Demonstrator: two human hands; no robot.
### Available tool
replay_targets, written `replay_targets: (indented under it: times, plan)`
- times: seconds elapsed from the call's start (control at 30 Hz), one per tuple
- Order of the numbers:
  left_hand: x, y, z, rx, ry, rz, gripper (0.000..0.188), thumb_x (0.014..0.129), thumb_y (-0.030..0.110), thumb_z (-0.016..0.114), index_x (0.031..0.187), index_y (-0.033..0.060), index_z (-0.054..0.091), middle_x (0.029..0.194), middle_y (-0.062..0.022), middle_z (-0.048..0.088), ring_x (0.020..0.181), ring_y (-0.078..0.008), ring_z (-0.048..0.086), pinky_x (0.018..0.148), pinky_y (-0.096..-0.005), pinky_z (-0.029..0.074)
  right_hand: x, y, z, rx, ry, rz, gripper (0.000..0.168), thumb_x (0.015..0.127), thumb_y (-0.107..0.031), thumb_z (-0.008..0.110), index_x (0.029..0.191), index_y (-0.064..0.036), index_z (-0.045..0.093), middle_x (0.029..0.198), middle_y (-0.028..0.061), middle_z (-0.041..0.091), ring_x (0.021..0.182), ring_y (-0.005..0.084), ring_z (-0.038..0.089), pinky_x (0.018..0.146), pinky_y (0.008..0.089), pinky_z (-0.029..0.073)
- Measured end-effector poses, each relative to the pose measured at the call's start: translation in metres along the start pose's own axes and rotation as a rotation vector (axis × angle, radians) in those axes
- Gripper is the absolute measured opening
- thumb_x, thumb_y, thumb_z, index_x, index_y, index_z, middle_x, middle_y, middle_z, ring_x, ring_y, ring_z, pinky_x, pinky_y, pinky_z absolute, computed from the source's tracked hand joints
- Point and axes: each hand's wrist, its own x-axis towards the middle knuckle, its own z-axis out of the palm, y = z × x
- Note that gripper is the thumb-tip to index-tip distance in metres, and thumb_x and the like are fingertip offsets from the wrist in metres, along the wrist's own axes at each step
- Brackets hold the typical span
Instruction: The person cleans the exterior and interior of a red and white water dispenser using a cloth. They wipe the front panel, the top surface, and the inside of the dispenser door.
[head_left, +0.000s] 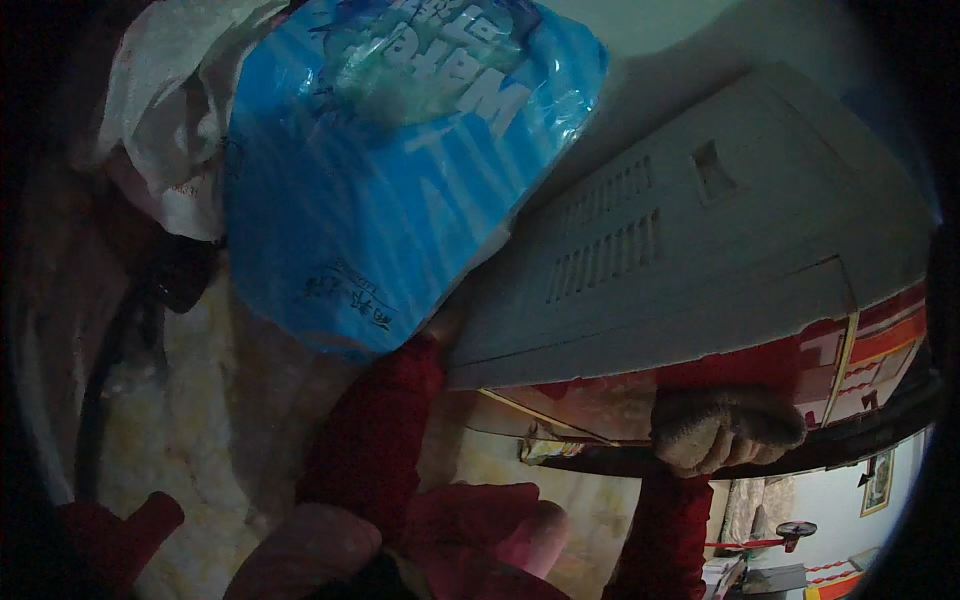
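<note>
My right hand (727, 435) has its fingers curled at the dark lower edge of a large grey housing (600, 300) with vent slots and a glossy reflecting face. A red sleeve runs up to it from below, and red is mirrored in the face above it. The other red sleeve reaches up to the lower tip of a blue printed plastic bag (360, 225). My left hand is almost wholly hidden behind that bag; only a bit of skin (444, 327) shows, so its hold cannot be seen. The bag lies against the housing's left side.
A crumpled white plastic bag (180, 150) is at the upper left, above a dark object (184, 274). Red cloth (472, 517) is low in the middle, over a marbled floor (187, 420). A framed picture (877, 484) hangs on the wall at lower right.
</note>
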Motion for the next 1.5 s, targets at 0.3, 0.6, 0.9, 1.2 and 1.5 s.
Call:
replay_targets:
  times: [0.3, 0.6, 0.9, 1.2, 1.5]
  plan:
    - [0.027, -0.135, -0.064, -0.772, 0.401, -0.156, 0.046, 0.088, 0.012, 0.039, 0.133, 0.0022, 0.046, 0.135, -0.0141, 0.048, 0.127, -0.0301, 0.041, 0.113, -0.0395, 0.024, 0.018, -0.009, 0.029, -0.048, 0.164, -0.179, 0.038, 0.09, -0.043, 0.054, 0.099, -0.008, 0.065, 0.09, 0.016, 0.062, 0.09, 0.0329, 0.061, 0.082, 0.0508, 0.048]
    - [0.044, -0.083, -0.038, -1.595, -0.198, -0.199, 0.046, 0.099, 0.019, 0.026, 0.142, 0.0035, 0.031, 0.147, -0.0178, 0.029, 0.137, -0.0285, 0.027, 0.113, -0.0383, 0.023, -0.002, -0.001, 0.0, -0.099, 0.042, -0.221, 0.038, 0.091, -0.04, 0.053, 0.1, -0.005, 0.06, 0.087, 0.0164, 0.061, 0.087, 0.033, 0.061, 0.078, 0.0521, 0.049]
    - [0.059, 0.036, 0.027, -0.92, -0.005, -0.319, 0.05, 0.096, 0.014, 0.03, 0.144, 0.003, 0.027, 0.148, -0.0174, 0.029, 0.138, -0.0306, 0.026, 0.115, -0.0397, 0.019, -0.004, -0.004, 0.004, -0.114, 0.045, -0.236, 0.038, 0.091, -0.037, 0.052, 0.102, -0.001, 0.055, 0.085, 0.0167, 0.059, 0.085, 0.0331, 0.06, 0.075, 0.0533, 0.049]
    - [0.013, -0.242, -0.115, -1.69, 0.39, -0.208, 0.037, 0.086, 0.016, 0.051, 0.122, 0.013, 0.058, 0.123, -0.0161, 0.055, 0.111, -0.0341, 0.052, 0.096, -0.0448, 0.041, -0.02, -0.008, 0.008, -0.031, 0.149, -0.231, 0.041, 0.091, -0.044, 0.052, 0.107, -0.007, 0.058, 0.094, 0.0179, 0.058, 0.092, 0.0344, 0.057, 0.079, 0.0545, 0.045]
    - [-0.005, -0.25, -0.123, -1.969, 0.997, -0.39, 0.041, 0.087, 0.018, 0.054, 0.127, 0.0113, 0.053, 0.127, -0.0173, 0.052, 0.113, -0.0368, 0.051, 0.095, -0.043, 0.042, 0.025, -0.031, 0.036, -0.092, 0.095, 0.017, 0.035, 0.091, -0.038, 0.051, 0.117, -0.016, 0.053, 0.107, 0.0194, 0.052, 0.099, 0.0416, 0.052, 0.08, 0.0577, 0.041]
